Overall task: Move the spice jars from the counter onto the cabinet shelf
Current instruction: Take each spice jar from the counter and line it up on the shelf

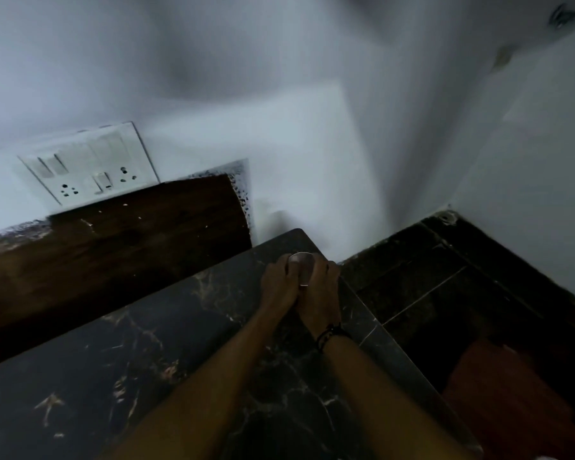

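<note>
While both of your hands close around the jar (302,267), it stands near the far right corner of the counter (153,366), close to the edge. Your left hand (278,283) wraps its fingers round the jar's left side, and your right hand (321,290) curls round the right side, so only the pale round top and a strip of glass show between them. The two hands touch each other just below the jar. What the jar contains is too blurred to tell. Your right wrist carries a dark band (329,335), and both forearms reach in from the lower edge across the dark, veined stone.

Left of the hands, a brown wooden board (120,254) runs along the back of the counter against the white wall (279,127). Above that board sits a white switch plate (90,167) with sockets and rocker switches. To the right of the counter, lower down, lies a dark tiled floor (445,283) meeting the wall at a corner, and a reddish-brown shape (498,393) shows near the lower right, too blurred to name.
</note>
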A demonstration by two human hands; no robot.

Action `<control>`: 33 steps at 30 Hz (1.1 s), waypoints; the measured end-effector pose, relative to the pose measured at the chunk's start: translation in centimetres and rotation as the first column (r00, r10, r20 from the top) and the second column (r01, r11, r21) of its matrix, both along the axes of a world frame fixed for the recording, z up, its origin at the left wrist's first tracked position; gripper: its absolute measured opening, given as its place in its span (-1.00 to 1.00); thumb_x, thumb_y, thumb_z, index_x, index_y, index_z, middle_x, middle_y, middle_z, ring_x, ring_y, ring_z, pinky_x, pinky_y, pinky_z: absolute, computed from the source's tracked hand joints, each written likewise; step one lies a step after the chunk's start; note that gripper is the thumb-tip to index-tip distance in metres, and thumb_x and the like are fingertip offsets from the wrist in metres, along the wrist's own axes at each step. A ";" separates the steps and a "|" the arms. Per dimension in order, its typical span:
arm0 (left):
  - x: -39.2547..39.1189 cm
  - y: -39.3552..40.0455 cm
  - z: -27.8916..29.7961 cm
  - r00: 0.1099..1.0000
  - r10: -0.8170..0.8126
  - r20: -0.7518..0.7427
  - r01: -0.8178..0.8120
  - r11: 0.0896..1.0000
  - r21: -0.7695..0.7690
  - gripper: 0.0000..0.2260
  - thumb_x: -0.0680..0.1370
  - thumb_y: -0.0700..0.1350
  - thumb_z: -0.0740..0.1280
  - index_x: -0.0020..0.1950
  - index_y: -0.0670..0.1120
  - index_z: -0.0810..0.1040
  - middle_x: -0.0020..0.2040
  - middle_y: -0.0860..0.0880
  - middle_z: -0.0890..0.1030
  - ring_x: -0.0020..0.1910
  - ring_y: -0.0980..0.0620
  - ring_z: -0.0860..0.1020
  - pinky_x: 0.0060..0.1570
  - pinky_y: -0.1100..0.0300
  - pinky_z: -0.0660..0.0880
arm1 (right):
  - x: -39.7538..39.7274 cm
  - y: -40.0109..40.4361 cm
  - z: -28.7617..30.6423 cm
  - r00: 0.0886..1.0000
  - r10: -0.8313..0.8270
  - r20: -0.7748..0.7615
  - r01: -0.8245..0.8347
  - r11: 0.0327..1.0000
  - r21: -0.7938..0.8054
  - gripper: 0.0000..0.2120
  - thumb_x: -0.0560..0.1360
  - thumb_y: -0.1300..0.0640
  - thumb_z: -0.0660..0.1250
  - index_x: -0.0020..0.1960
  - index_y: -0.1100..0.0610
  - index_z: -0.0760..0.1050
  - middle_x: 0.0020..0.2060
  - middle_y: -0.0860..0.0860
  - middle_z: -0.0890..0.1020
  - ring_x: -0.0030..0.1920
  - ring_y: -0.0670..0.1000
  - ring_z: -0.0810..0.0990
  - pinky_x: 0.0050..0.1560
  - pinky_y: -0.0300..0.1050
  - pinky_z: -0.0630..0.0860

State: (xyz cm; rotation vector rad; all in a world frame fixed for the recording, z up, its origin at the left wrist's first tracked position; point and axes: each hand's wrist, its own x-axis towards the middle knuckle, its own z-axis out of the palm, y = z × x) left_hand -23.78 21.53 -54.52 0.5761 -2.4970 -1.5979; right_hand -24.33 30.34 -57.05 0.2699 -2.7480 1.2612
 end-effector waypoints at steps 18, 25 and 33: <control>5.5 -3.6 18.5 0.904 0.179 -0.388 0.023 0.886 0.464 -0.79 0.51 0.03 0.28 -0.14 -0.11 0.53 -0.15 -0.15 0.57 -0.15 -0.09 0.52 -0.07 -0.01 0.45 | 3.3 -0.6 19.3 0.965 0.166 -0.201 -0.255 0.765 -0.591 -0.48 0.39 -0.02 0.19 0.35 -0.23 0.31 -0.03 -0.34 0.63 -0.01 -0.20 0.64 -0.09 -0.36 0.57; 7.6 -4.2 30.6 0.812 0.134 -0.568 0.210 0.841 0.499 -0.63 0.45 0.17 0.33 0.07 -0.08 0.47 0.00 -0.12 0.63 -0.06 -0.07 0.64 -0.07 0.02 0.59 | 4.4 -1.9 32.3 0.896 0.269 -0.354 -0.443 0.617 -0.650 -0.51 0.48 0.15 0.06 0.37 -0.04 0.40 0.02 -0.27 0.59 -0.04 -0.18 0.60 -0.05 -0.21 0.57; 10.8 -5.5 40.8 0.744 0.032 -0.667 0.315 0.864 0.392 -0.44 0.48 0.19 0.31 0.24 -0.23 0.56 0.08 -0.28 0.67 -0.04 -0.19 0.66 0.01 -0.04 0.58 | 7.2 -3.0 42.8 0.836 0.327 -0.441 -0.548 0.431 -0.717 -0.50 0.46 0.10 0.13 0.39 -0.02 0.39 0.31 0.17 0.48 0.17 0.16 0.59 0.09 0.05 0.61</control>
